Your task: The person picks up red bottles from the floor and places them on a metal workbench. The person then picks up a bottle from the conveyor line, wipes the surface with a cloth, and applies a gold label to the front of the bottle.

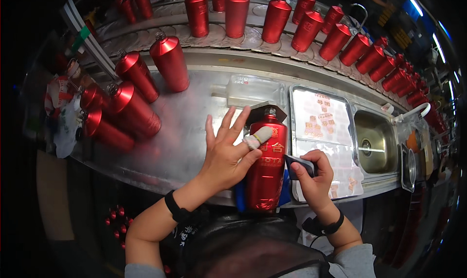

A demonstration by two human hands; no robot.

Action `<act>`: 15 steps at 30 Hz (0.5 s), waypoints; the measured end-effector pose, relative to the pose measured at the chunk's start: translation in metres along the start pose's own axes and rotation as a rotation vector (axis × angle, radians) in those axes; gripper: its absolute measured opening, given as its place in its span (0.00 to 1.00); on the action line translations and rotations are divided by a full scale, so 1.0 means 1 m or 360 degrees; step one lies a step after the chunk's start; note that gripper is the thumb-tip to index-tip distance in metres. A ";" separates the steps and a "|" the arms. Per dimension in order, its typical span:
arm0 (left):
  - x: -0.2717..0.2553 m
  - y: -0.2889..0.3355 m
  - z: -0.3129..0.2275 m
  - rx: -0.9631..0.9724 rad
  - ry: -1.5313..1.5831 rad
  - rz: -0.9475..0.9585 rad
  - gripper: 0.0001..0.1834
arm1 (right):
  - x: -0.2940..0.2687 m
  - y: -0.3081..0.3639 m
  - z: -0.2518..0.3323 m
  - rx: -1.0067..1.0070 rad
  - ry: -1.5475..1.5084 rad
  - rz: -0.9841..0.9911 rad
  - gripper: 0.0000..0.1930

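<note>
The red bottle (265,180) lay on a blue support (240,195) between both hands, its long axis running away from the person, neck at the far end; the fingers of the left hand (224,156) were spread apart, with the index finger, in a white cover (258,138), across its upper front. The fingers of the right hand (318,177) were clamped on a dark flat scraper (300,166) at the bottle's right side, though whether these touched was hard to tell. Farther right, on the counter (189,117), lay a tray (292,112) with label sheets (321,122).

Countertop (185,117) free between left hand (224,156) and leftmost red bottles (134,111); transparent bottle (255,90) blocks beyond, tray (293,107) right
</note>
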State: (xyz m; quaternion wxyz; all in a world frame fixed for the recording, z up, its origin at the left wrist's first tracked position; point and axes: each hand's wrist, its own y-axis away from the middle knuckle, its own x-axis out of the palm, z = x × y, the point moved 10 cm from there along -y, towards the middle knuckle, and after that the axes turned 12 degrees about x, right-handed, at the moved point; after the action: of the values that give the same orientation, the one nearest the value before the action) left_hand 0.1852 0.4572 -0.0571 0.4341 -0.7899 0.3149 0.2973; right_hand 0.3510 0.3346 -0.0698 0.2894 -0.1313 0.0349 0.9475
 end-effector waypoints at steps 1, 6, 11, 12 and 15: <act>0.002 -0.002 -0.002 0.0057 -0.0039 0.0042 0.17 | 0.000 -0.002 0.001 -0.0040 0.0010 -0.0031 0.09; 0.003 -0.014 -0.017 0.0216 -0.0029 0.0101 0.15 | 0.002 -0.012 0.008 -0.0076 0.0113 -0.0081 0.10; -0.006 0.002 -0.019 0.0334 -0.0045 0.0161 0.16 | 0.013 -0.018 0.009 0.0194 0.0041 -0.0052 0.10; -0.007 0.005 -0.019 0.0327 -0.0044 0.0152 0.16 | 0.015 -0.019 0.010 0.0191 0.0050 -0.0044 0.10; -0.011 0.017 -0.014 0.0235 0.0012 0.0074 0.16 | 0.014 -0.024 0.021 0.0056 0.0129 -0.0094 0.09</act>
State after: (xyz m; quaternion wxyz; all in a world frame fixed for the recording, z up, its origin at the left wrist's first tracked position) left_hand 0.1687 0.4401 -0.0513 0.4829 -0.7493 0.3559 0.2804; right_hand 0.3485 0.3645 -0.0529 0.3179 -0.1653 0.0592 0.9317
